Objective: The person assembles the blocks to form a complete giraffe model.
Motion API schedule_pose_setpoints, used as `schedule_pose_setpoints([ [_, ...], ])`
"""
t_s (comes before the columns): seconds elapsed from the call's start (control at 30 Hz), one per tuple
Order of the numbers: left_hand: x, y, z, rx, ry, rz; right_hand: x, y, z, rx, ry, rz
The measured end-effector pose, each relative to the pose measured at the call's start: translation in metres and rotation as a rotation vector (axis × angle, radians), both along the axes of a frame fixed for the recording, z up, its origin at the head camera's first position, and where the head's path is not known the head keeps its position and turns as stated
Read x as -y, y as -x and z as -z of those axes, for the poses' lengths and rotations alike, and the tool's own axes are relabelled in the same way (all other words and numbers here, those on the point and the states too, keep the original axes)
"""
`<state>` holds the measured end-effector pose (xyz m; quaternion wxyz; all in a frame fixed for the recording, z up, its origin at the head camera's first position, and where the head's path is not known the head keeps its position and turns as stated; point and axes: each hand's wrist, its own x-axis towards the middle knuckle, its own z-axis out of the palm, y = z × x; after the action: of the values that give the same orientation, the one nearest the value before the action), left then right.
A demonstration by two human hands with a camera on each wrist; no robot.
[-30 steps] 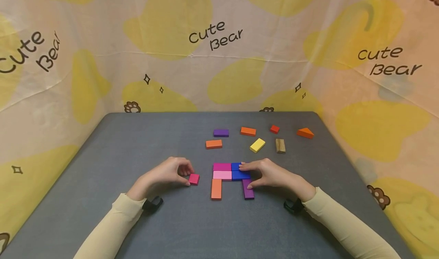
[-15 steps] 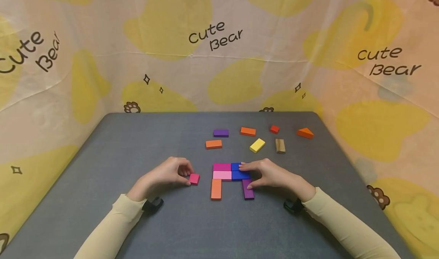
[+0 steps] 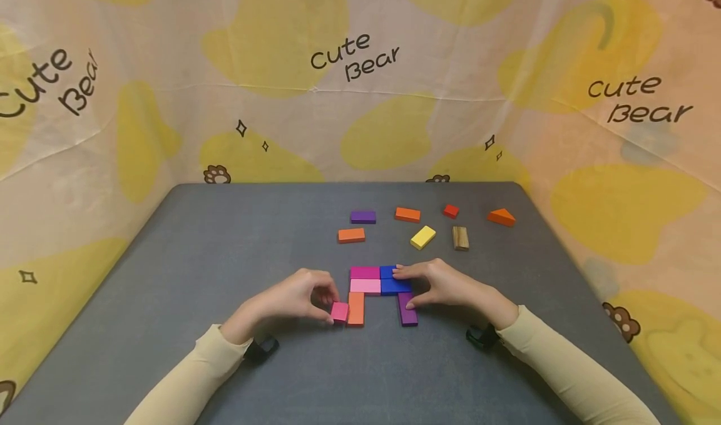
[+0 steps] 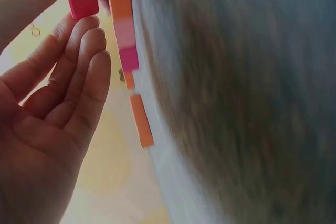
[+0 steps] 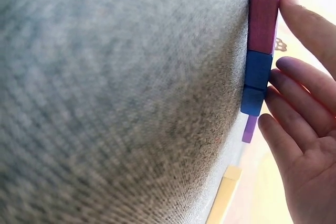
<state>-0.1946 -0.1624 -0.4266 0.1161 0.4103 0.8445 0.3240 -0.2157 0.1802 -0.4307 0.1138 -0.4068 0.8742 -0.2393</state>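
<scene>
My left hand pinches a small pinkish-red block between thumb and fingers, just left of an upright-lying orange block. Whether the two blocks touch is hard to tell. My right hand rests on the arrangement's right side, its fingertips on the blue blocks and its thumb at the purple block. In the right wrist view its fingers look relaxed against the blue blocks' top. A magenta block and a light pink block lie left of the blue ones.
Behind the arrangement lie loose blocks: a violet one, orange ones, a yellow one, a wood-grain one, a small red one and an orange triangle. A printed cloth surrounds the grey table.
My left hand has carried the pinkish-red block right and slightly toward me, to beside the orange block. My right hand keeps its place on the arrangement.
</scene>
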Motion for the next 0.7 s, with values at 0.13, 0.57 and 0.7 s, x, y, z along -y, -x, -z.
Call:
schedule_pose_setpoints([
  [0.13, -0.008, -0.005, 0.000, -0.013, -0.008, 0.056, 0.000, 0.000, 0.000, 0.001, -0.004, 0.003],
  [0.57, -0.026, -0.012, 0.001, 0.011, -0.013, 0.135, 0.000, 0.000, 0.000, 0.002, -0.007, 0.003],
  [0.7, -0.029, -0.012, 0.000, 0.022, 0.008, 0.137, 0.000, -0.001, -0.001, -0.001, -0.004, 0.000],
])
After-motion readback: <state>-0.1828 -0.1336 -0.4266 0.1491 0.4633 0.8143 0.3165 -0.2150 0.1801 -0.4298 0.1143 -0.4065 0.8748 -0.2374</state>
